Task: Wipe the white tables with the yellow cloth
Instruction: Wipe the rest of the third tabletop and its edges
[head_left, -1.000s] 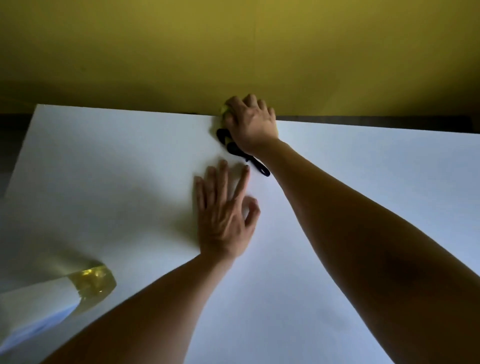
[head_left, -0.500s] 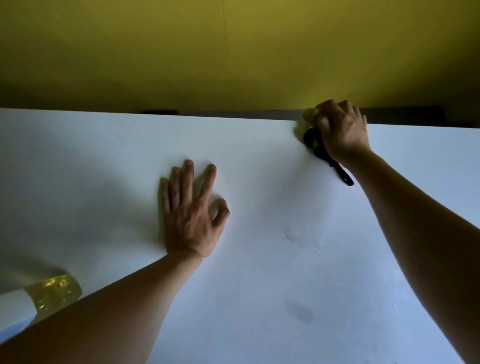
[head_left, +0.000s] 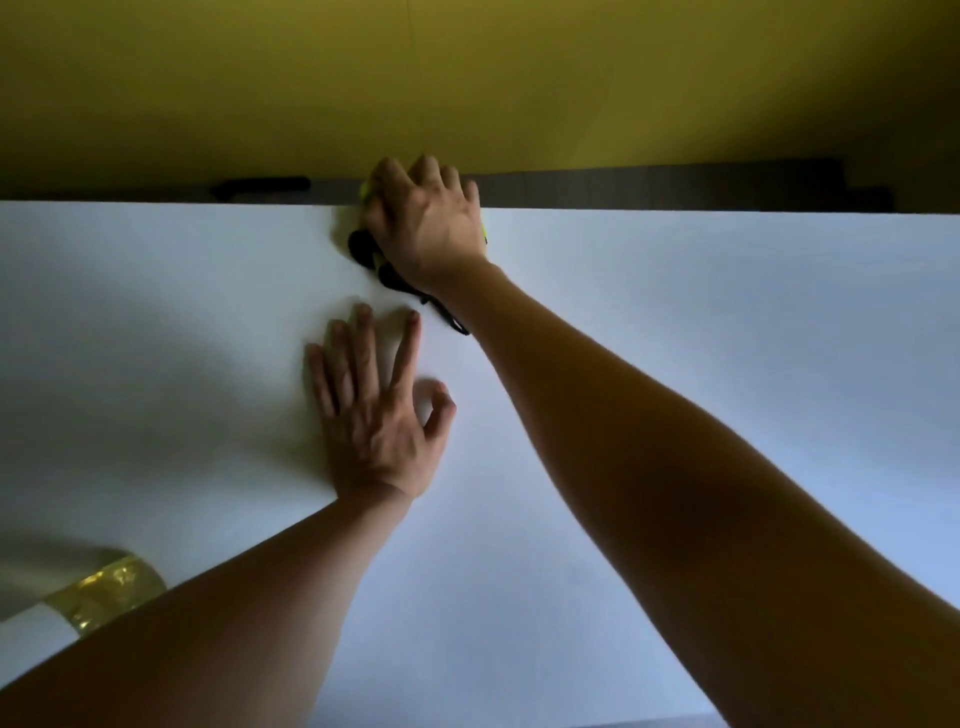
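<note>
Head view | right hand (head_left: 431, 228) curled on yellow cloth (head_left: 367, 200) at bench (head_left: 675, 322) far edge | left hand (head_left: 374, 415) flat, holding nothing | risk: cloth slipping over edge

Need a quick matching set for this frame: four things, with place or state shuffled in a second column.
1. left hand
2. right hand
3. yellow cloth
4. clear yellowish object

A. under a hand, at the table's far edge
B. near left corner of view
C. flat on the white table, fingers spread
D. fingers curled over the cloth

Pairs: 1-C, 2-D, 3-A, 4-B
</note>
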